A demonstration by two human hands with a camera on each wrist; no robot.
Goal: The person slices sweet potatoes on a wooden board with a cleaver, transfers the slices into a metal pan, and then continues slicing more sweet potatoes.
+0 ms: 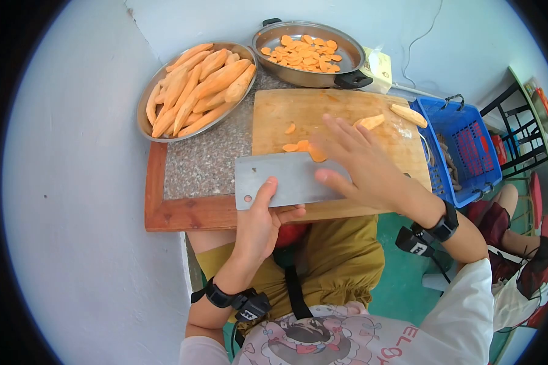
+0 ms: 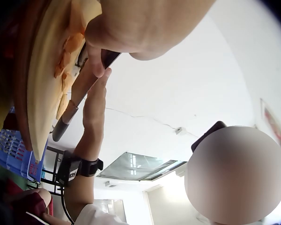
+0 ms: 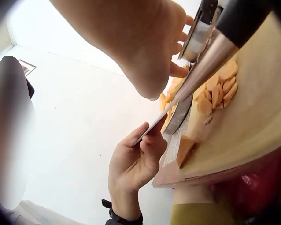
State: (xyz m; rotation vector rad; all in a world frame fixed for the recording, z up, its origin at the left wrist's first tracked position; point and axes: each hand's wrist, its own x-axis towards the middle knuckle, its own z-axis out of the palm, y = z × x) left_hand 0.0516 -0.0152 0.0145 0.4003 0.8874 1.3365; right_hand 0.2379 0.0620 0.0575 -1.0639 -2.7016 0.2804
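My left hand grips the far end of a cleaver's broad blade, thumb on top near the small hole and fingers beneath. The blade is held over the front edge of the wooden cutting board. My right hand is spread, fingers straight, over the handle end of the blade. In the right wrist view the dark handle is outside that hand. Behind the blade lie orange sweet potato slices. Two peeled sweet potato pieces rest at the board's right side, one partly behind my right hand.
A metal bowl of peeled sweet potatoes stands at the back left. Behind the board is a pan with slices in it, beside a tissue pack. A blue basket is at the right; another person's leg shows beyond it.
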